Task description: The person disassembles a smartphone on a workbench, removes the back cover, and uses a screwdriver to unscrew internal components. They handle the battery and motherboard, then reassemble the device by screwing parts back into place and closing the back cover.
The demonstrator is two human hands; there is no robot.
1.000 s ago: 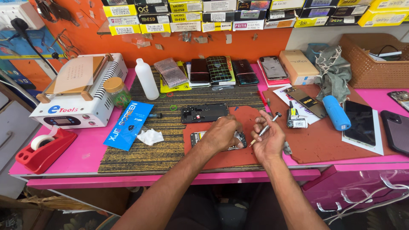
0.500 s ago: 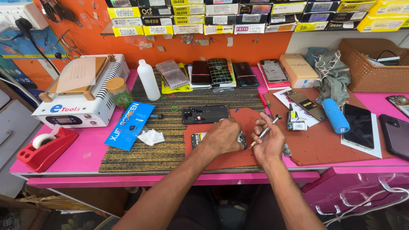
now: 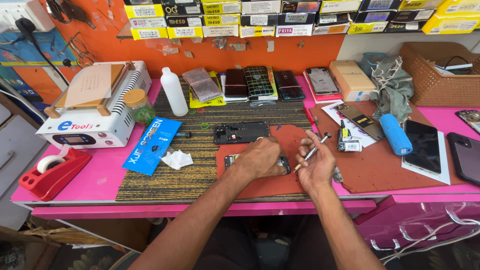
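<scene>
Two hands at work at centre frame, on a pink bench with a reddish mat; entries follow.

- Left hand (image 3: pixel 261 159): closed palm-down over an opened phone (image 3: pixel 284 164), pinning it flat to the reddish mat (image 3: pixel 380 167). Only the two ends of the phone show past the hand.
- Right hand (image 3: pixel 316 162): fingers curled around a small screwdriver (image 3: pixel 311 153), tip angled down-left toward the phone's right end, knob end pointing to upper right. Whether the tip touches the phone cannot be told.
- Phone frame (image 3: pixel 242 132): dark, stripped body lying apart just above the left hand, on the striped mat (image 3: pixel 165 182).
- Judged stage: the phone appears open with its inside exposed, so the opening seems done; screw work at one end seems to be in hand. Nothing in view shows it closed up again.
- Small glue tube (image 3: pixel 348 145): right of the right hand, near at hand, untouched.
- Blue roller (image 3: pixel 396 134): centre right, on the reddish mat.
- Dark screen panel (image 3: pixel 424 152): right of the roller, lying on white paper.
- White heating machine (image 3: pixel 95 107): upper left of the frame.
- Red tape holder (image 3: pixel 52 172): lower left.
- White bottle (image 3: pixel 174 92): upper centre-left, standing upright.
- Blue packet (image 3: pixel 151 145) and crumpled white tissue (image 3: pixel 177 159): left of centre.
- Row of phones (image 3: pixel 260 82): upper centre, lying side by side.
</scene>
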